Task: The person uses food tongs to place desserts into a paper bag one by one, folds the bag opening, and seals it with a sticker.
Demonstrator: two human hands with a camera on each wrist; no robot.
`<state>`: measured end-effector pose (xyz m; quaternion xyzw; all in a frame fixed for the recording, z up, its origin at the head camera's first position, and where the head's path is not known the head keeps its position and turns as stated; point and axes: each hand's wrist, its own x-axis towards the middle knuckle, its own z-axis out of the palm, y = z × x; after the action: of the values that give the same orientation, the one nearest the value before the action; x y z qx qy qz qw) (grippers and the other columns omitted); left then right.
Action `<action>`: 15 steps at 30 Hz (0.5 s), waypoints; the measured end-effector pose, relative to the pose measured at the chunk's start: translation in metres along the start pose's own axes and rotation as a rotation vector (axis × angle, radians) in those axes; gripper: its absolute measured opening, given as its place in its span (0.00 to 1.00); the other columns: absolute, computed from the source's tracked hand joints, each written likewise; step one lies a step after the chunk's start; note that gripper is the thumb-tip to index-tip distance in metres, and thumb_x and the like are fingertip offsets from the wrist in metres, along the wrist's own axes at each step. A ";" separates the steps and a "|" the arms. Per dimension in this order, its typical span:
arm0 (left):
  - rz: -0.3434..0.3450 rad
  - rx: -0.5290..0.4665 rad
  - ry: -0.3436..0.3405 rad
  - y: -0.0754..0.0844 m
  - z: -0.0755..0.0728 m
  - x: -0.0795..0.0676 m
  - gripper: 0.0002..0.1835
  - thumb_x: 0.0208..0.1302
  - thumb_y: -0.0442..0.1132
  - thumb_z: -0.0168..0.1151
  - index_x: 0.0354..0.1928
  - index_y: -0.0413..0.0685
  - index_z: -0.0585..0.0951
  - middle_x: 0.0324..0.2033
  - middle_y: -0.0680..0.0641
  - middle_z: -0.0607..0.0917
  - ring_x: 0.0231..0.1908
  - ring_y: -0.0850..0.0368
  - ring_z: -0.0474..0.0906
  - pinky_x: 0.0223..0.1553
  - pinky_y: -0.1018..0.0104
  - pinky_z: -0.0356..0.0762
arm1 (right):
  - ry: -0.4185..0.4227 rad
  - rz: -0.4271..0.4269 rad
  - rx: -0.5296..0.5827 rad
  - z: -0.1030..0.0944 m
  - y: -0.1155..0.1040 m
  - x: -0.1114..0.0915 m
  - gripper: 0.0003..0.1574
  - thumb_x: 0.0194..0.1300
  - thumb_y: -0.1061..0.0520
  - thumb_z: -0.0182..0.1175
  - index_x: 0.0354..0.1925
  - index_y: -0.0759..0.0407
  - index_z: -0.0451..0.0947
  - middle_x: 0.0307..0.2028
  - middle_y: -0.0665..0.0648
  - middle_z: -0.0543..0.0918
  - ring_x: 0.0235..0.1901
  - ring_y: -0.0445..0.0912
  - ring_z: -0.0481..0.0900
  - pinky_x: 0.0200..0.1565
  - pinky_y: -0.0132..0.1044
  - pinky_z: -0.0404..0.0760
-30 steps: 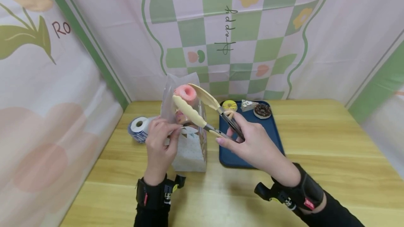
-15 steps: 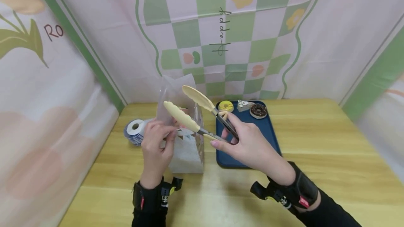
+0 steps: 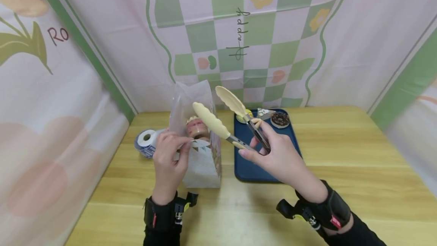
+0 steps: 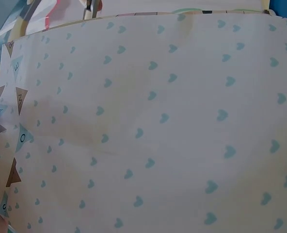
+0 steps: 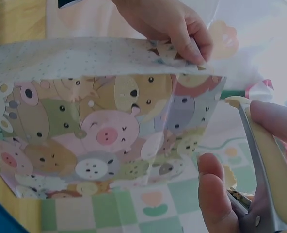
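Note:
My left hand (image 3: 170, 158) pinches the near top edge of a paper bag (image 3: 202, 171) in the head view. The bag stands upright, its mouth spread; hearts show on one side in the left wrist view and cartoon animals on another in the right wrist view. A pink-topped cake (image 3: 197, 127) is visible inside. My right hand (image 3: 281, 156) holds kitchen tongs (image 3: 212, 122) with cream tips. Their arms are spread apart, with nothing between them, just right of the bag's mouth. The pink doughnut cannot be made out now.
Right of the bag lies a blue tray (image 3: 252, 168) bearing a yellow doughnut (image 3: 243, 117), a cake slice (image 3: 264, 113) and a chocolate doughnut (image 3: 280, 120). A label roll (image 3: 146, 142) stands left of the bag. Printed cloth (image 3: 263, 63) hangs behind the table.
One second ago the tongs held a pink doughnut over the bag. Half a second ago they were spread, the doughnut let go into the bag. Since then they have moved right. My left hand keeps its pinch.

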<state>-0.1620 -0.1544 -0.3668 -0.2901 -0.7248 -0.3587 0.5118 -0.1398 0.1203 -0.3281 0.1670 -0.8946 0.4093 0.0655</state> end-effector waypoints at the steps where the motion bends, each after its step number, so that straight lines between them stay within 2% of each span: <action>1: 0.002 -0.001 0.003 0.000 0.000 0.001 0.11 0.67 0.39 0.61 0.30 0.39 0.84 0.24 0.45 0.82 0.34 0.47 0.76 0.58 0.55 0.71 | 0.007 0.009 0.008 -0.002 0.002 0.000 0.33 0.58 0.36 0.67 0.56 0.42 0.66 0.28 0.45 0.81 0.16 0.38 0.73 0.21 0.32 0.72; 6: 0.012 -0.008 0.019 0.001 0.002 0.005 0.11 0.67 0.39 0.61 0.30 0.39 0.84 0.24 0.45 0.83 0.34 0.47 0.76 0.58 0.56 0.71 | 0.015 0.062 0.042 -0.010 0.018 0.001 0.33 0.59 0.37 0.67 0.56 0.43 0.65 0.29 0.49 0.82 0.18 0.40 0.80 0.21 0.34 0.75; 10: 0.014 0.006 0.014 0.002 0.002 0.005 0.11 0.67 0.39 0.61 0.30 0.39 0.84 0.24 0.45 0.82 0.34 0.47 0.76 0.57 0.54 0.72 | 0.013 0.142 0.053 -0.017 0.030 -0.001 0.33 0.60 0.35 0.65 0.56 0.44 0.64 0.33 0.53 0.82 0.23 0.41 0.84 0.23 0.35 0.77; 15: 0.015 0.013 0.005 0.005 0.000 0.003 0.11 0.67 0.39 0.61 0.30 0.39 0.83 0.24 0.45 0.82 0.34 0.48 0.76 0.56 0.55 0.72 | 0.010 0.226 0.102 -0.025 0.043 -0.005 0.41 0.61 0.35 0.64 0.64 0.46 0.61 0.40 0.58 0.78 0.27 0.44 0.85 0.29 0.35 0.84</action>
<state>-0.1592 -0.1518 -0.3630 -0.2914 -0.7235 -0.3510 0.5181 -0.1506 0.1668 -0.3437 0.0661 -0.8853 0.4600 0.0147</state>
